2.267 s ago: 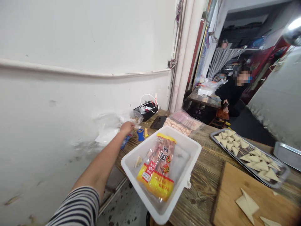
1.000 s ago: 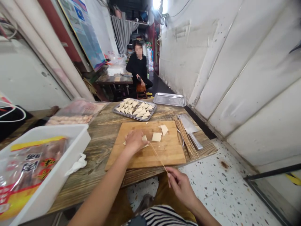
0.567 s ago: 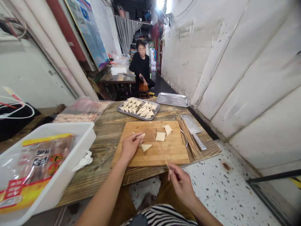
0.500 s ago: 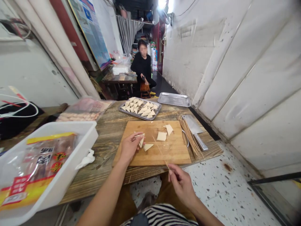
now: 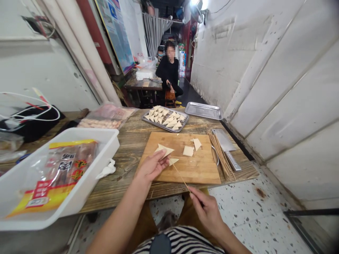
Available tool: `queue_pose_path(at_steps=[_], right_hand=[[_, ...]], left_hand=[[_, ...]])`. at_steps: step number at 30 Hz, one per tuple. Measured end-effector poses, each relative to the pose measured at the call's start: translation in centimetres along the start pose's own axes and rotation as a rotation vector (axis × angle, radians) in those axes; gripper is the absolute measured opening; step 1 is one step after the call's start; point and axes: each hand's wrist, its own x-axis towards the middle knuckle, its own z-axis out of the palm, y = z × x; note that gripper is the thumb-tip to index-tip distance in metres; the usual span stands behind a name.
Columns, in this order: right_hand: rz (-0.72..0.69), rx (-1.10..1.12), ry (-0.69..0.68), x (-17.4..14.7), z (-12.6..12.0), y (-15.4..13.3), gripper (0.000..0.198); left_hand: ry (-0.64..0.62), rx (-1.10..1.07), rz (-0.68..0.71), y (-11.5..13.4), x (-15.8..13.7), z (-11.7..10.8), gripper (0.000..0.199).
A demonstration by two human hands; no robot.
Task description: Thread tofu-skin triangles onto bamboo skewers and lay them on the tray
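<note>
Over the left part of the wooden cutting board (image 5: 201,173), my left hand (image 5: 152,165) is closed on a pale tofu-skin triangle (image 5: 164,151). Another triangle (image 5: 173,161) lies on the board just beside my fingertips. My right hand (image 5: 203,204), near the board's front edge, pinches the lower end of a thin bamboo skewer (image 5: 181,177). The skewer's upper end points toward my left hand and the triangles; whether it touches the held one I cannot tell. Two more pale pieces, a squarish one (image 5: 188,151) and an irregular one (image 5: 197,144), lie at the board's right.
Behind the board stands a metal tray (image 5: 148,122) of skewered triangles, with another metal tray (image 5: 203,110) beside it. A cleaver (image 5: 225,144) and a bundle of skewers (image 5: 221,155) lie right. A white tub (image 5: 111,141) holds a food packet. A person (image 5: 169,70) sits beyond.
My left hand has turned the held triangle flatter, so its broad face shows. My right hand has brought the skewer's upper end closer to my left hand. The view has shifted slightly left.
</note>
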Motion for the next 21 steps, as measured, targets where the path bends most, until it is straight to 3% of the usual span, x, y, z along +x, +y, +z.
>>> queue_pose_path(at_steps=[5, 21], right_hand=[[0.023, -0.005, -0.006, -0.03, 0.01, 0.23, 0.030], [0.077, 0.003, -0.024, 0.18, 0.16, 0.24, 0.030]], left_hand=[[0.089, -0.091, -0.059, -0.28, -0.32, 0.56, 0.010], [0.066, -0.142, -0.063, -0.68, -0.65, 0.65, 0.006]])
